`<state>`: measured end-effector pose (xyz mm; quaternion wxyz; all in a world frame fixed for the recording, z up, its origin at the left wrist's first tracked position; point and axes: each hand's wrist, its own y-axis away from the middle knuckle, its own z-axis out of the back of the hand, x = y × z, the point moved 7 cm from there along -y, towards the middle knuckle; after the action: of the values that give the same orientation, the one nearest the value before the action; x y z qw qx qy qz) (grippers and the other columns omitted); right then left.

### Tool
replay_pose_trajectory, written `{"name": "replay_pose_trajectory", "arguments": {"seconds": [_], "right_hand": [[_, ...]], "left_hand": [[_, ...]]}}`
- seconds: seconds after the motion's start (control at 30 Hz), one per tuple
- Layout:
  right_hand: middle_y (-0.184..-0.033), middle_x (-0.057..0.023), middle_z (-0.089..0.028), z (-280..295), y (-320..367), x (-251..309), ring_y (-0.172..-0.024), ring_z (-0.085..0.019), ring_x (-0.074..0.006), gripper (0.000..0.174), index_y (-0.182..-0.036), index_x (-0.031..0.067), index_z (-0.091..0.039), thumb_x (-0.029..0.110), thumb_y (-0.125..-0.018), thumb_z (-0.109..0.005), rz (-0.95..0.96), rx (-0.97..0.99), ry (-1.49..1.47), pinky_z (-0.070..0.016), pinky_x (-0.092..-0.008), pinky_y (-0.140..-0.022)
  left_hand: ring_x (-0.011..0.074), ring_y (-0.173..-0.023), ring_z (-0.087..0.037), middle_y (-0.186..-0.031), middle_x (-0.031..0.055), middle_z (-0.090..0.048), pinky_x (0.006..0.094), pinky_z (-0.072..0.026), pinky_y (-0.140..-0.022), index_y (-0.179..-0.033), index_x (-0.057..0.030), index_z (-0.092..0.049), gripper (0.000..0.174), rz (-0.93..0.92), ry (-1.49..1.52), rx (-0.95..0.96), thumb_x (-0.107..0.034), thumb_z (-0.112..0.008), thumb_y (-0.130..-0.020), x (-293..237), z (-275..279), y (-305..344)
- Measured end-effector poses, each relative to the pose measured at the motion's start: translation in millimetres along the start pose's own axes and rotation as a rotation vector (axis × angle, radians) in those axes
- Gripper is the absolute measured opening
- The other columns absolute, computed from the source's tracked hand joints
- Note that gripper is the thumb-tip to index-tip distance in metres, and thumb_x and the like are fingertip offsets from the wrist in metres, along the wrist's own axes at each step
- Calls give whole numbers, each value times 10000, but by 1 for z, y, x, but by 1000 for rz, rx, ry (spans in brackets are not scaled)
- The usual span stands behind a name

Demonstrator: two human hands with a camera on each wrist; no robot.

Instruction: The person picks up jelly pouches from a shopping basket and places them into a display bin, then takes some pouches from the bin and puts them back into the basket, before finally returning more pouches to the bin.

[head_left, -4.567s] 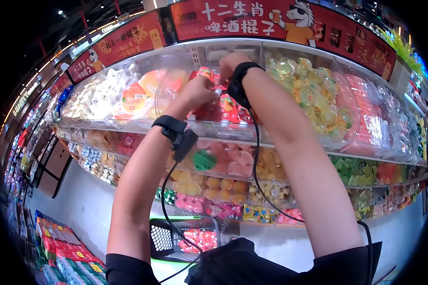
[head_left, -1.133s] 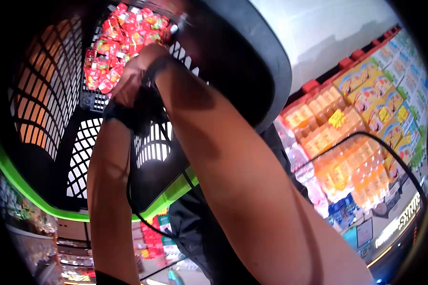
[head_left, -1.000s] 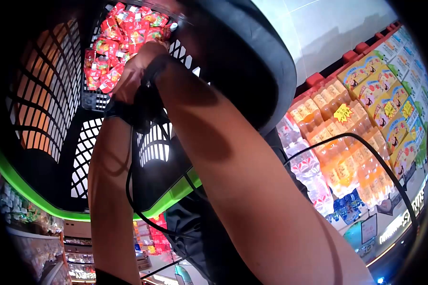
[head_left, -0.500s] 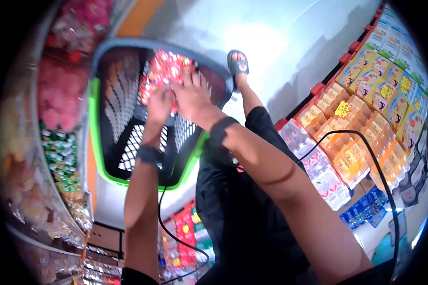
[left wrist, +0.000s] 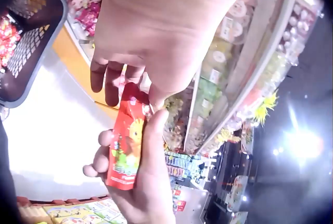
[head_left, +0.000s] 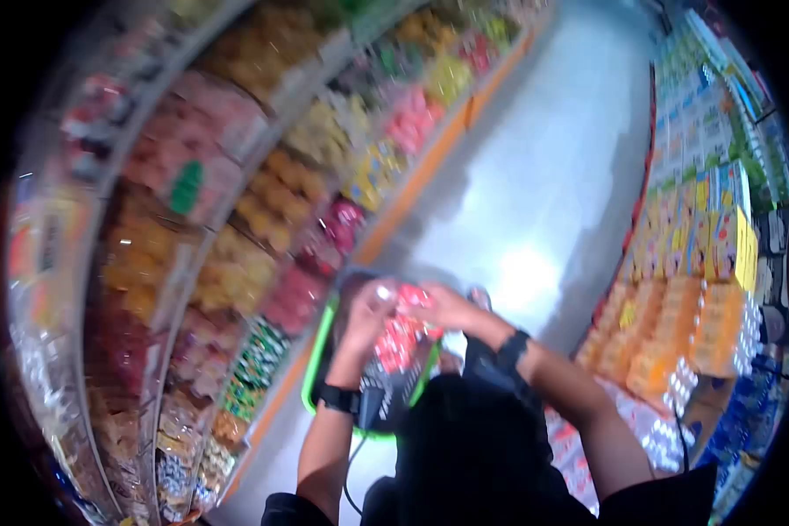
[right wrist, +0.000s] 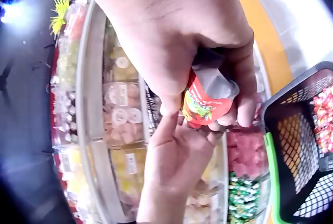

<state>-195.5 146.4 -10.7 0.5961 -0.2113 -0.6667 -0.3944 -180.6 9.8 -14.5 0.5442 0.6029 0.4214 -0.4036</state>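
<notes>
Between the two hands is a small red pouch (left wrist: 127, 143) with a cartoon figure and green print on its front. My left hand (left wrist: 151, 41) pinches its upper end in the left wrist view. The right hand (left wrist: 143, 182) grips its lower part, thumb along one side. In the right wrist view, the fingers of the right hand (right wrist: 182, 36) curl round the pouch (right wrist: 208, 101), whose grey end shows; the left hand (right wrist: 179, 159) is below. In the head view both hands meet above a black basket (head_left: 324, 355) with a green rim, where several red packs (head_left: 396, 346) lie.
Tiered shelves (head_left: 215, 219) of bulk sweets in clear bins run along the left. On the right stand stacked orange drink bottles (head_left: 657, 342) and yellow cartons (head_left: 697, 228). A pale floor aisle (head_left: 535, 175) lies between them. Cables hang from the wrists.
Earlier both hands reached into the shelf bin, then down into the basket among the red packs. Now they are raised above it, holding one red pouch; the view has swung toward the aisle.
</notes>
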Motion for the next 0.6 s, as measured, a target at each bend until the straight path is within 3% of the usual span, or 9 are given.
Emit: {"name": "replay_pose_trajectory", "arguments": {"seconds": [0.03, 0.07, 0.13, 0.23, 0.33, 0.4, 0.47, 0.53, 0.6], "right_hand": [[-956, -76, -661, 1, 15, -14, -898, -580, -127, 398, -1104, 14, -617, 357, -902, -595, -77, -134, 120, -470, -297, -801], [-939, -46, -657, -3, 16, -7, -875, -572, -94, 396, -1084, 2, -627, 357, -918, -574, -56, -102, 6, -473, -273, -776], [-780, -46, -643, 0, 23, 35, -736, -582, -101, 381, -997, -6, -636, 360, -898, -597, 22, -125, -83, -481, -280, -657], [-778, -42, -642, 5, 25, 98, -690, -577, -82, 351, -975, 1, -640, 339, -881, -629, 58, -44, -198, -475, -257, -597], [-801, -47, -639, 19, 14, 165, -661, -584, -84, 320, -961, 9, -635, 309, -856, -666, 115, -84, -54, -485, -241, -568], [-848, -47, -641, 37, -3, 208, -659, -611, -115, 344, -1023, 8, -608, 276, -827, -699, 195, -100, -54, -522, -252, -593], [-924, -73, -634, 44, -17, 261, -712, -632, -143, 404, -1070, -6, -563, 224, -787, -737, 267, -66, -338, -548, -259, -636], [-955, -95, -624, 52, -49, 307, -766, -637, -153, 436, -1076, -14, -537, 188, -759, -757, 415, -96, -439, -551, -260, -659], [-1003, -86, -611, 54, -68, 354, -859, -627, -146, 474, -1144, -2, -497, 146, -767, -743, 447, -178, -419, -532, -264, -704]], "left_hand": [[86, -863, -573, -987, 31, -611, 238, -466, -760, -1097, -29, -568, 225, 0, 10, 69, -156, -581, -911, -4, -2, 4], [73, -834, -574, -951, 19, -618, 219, -464, -732, -1078, -33, -572, 208, 25, 24, 138, -150, -589, -907, -4, -6, 10], [43, -737, -558, -851, -12, -612, 185, -444, -642, -1021, -38, -577, 158, -23, 74, 123, -127, -606, -893, -52, -11, 22], [32, -671, -528, -795, -26, -591, 183, -422, -583, -999, -35, -579, 140, -159, 62, 114, -113, -611, -888, -119, -12, 31], [34, -670, -536, -768, -20, -593, 180, -431, -574, -982, -41, -575, 125, -292, -122, 0, -104, -616, -882, -194, 5, 39], [37, -683, -546, -771, -18, -597, 171, -433, -564, -960, -50, -567, 118, -367, -21, -100, -103, -630, -875, -222, 36, 25], [45, -668, -557, -790, -8, -604, 180, -438, -545, -914, -54, -525, 137, -472, -33, -172, -89, -647, -861, -269, 42, 31], [59, -660, -561, -812, 5, -602, 198, -450, -545, -954, -50, -488, 201, -612, -151, -145, -88, -657, -852, -306, 48, 32], [69, -633, -541, -769, 3, -564, 201, -460, -559, -1022, -25, -454, 325, -575, -190, -264, -107, -695, -820, -336, 60, 29]]}}
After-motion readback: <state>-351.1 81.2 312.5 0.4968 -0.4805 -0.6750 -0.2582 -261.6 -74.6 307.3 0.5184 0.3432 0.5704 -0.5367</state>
